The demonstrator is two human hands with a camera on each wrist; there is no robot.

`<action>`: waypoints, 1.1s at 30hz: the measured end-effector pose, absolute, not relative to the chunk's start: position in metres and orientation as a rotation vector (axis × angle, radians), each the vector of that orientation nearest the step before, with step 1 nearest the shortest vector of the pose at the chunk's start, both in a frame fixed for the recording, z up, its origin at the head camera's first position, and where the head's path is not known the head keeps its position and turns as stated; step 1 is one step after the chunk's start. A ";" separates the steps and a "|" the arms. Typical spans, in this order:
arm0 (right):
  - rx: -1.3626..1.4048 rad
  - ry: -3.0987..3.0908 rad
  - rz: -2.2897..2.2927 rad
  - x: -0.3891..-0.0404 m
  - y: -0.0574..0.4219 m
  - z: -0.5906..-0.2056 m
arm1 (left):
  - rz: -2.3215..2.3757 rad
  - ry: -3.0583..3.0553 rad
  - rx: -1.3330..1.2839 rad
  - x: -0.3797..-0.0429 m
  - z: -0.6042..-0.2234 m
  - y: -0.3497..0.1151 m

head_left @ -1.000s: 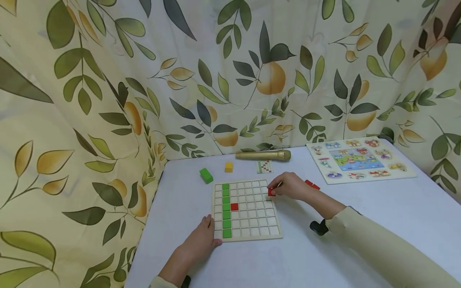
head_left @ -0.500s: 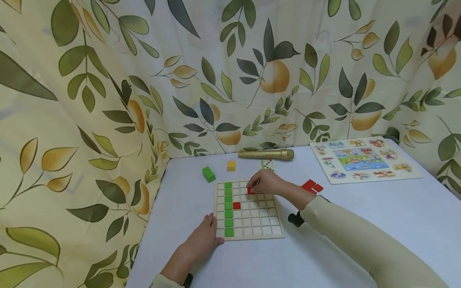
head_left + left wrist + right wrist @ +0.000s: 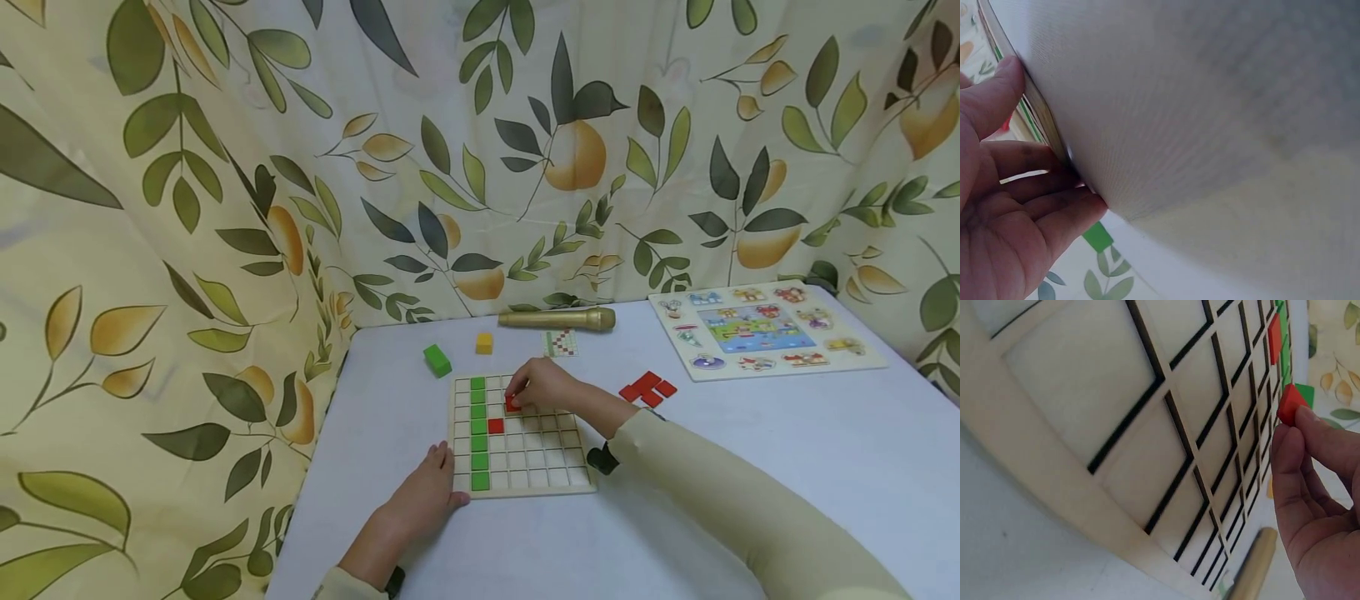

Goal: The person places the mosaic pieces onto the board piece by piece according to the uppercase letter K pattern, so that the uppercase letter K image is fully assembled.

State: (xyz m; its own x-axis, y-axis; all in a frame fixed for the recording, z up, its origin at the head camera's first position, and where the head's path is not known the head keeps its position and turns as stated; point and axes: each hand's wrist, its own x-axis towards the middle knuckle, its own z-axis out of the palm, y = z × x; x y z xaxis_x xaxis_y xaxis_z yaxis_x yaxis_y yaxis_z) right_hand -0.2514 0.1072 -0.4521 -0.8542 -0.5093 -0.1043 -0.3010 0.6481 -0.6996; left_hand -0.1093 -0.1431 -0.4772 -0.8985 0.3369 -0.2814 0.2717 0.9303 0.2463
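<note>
Right hand grip pinching one red tile over grid board, right of the green tiles in head view; left hand grip straight-fingered against board's left edge.

The near side of the grid board gives the widest way in: bare tabletop lies between the left hand and the right sleeve. The left hand blocks the board's lower left edge. The right hand, pinching the held red tile, covers part of the far rows, and its forearm bars the right edge. Beyond that forearm lie loose red tiles, with a gap before the puzzle board. Behind the grid, the green block, yellow block and gold microphone stand apart, leaving narrow gaps before the curtain.
</note>
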 end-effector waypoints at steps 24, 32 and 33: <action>-0.695 2.648 -0.940 -0.249 0.099 -0.467 | 0.299 2.779 0.471 -0.108 -0.475 -0.143; -0.652 2.654 -1.017 -0.247 0.112 -0.461 | 0.324 2.773 0.458 -0.108 -0.474 -0.143; -0.643 2.661 -1.022 -0.248 0.115 -0.460 | 0.328 2.771 0.456 -0.108 -0.474 -0.143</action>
